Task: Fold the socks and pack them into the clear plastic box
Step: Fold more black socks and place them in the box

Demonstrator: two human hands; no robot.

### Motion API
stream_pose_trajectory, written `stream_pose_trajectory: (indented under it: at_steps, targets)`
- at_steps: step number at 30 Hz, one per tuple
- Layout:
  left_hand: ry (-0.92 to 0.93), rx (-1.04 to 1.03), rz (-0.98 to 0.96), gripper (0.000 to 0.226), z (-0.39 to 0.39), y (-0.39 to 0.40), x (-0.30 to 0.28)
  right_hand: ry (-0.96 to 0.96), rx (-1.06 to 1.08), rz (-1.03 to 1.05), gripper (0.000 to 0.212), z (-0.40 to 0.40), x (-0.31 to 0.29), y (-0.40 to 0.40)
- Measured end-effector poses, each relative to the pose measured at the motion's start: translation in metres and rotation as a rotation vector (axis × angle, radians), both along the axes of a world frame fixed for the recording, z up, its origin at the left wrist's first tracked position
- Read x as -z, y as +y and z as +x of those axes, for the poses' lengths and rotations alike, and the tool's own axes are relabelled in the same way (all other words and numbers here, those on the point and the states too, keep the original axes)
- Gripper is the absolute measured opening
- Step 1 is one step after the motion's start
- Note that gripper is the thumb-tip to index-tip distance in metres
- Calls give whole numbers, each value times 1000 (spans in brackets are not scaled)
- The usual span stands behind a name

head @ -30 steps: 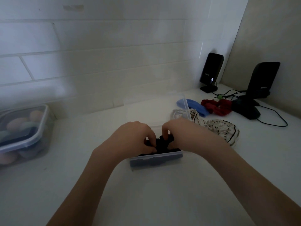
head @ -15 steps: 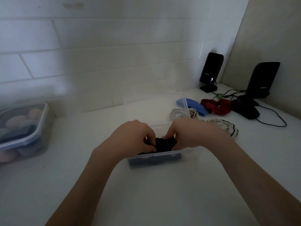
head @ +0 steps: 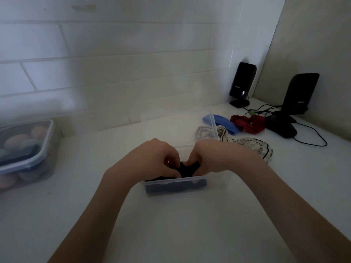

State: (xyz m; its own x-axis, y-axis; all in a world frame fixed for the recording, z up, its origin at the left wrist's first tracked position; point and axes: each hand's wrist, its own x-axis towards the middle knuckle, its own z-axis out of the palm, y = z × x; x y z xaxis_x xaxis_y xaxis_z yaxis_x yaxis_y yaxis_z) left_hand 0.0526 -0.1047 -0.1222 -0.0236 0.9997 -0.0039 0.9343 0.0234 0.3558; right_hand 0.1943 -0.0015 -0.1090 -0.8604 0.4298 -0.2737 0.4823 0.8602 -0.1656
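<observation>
Your left hand [head: 152,160] and right hand [head: 214,158] both curl their fingers round the black sock [head: 187,168], pinching the soft, bunched fabric over the clear plastic box [head: 174,184]. The box sits on the white desk [head: 171,224], its long axis running left to right across your view, dark cloth showing through its smooth front wall. Just beyond your right hand lie a cream patterned sock [head: 252,144], a blue sock [head: 226,125] and a red sock [head: 247,124].
</observation>
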Motion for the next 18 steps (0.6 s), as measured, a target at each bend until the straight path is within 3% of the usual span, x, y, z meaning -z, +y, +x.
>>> stream_pose_trajectory:
  at_steps: [2,6,10,18]
  targets:
    - [-1,-7,3,16,0,0,1,-10,-43,56,28,0,-1,-4]
    - [-35,-20,0,18,-3,-2,2,-40,-165,379,46,-9,1,-20]
    - [-45,-23,5,18,-4,-4,2,-62,-56,152,41,-7,-7,-19]
    - [-17,0,-7,18,-4,-1,4,-28,-110,113,19,-3,-2,-12]
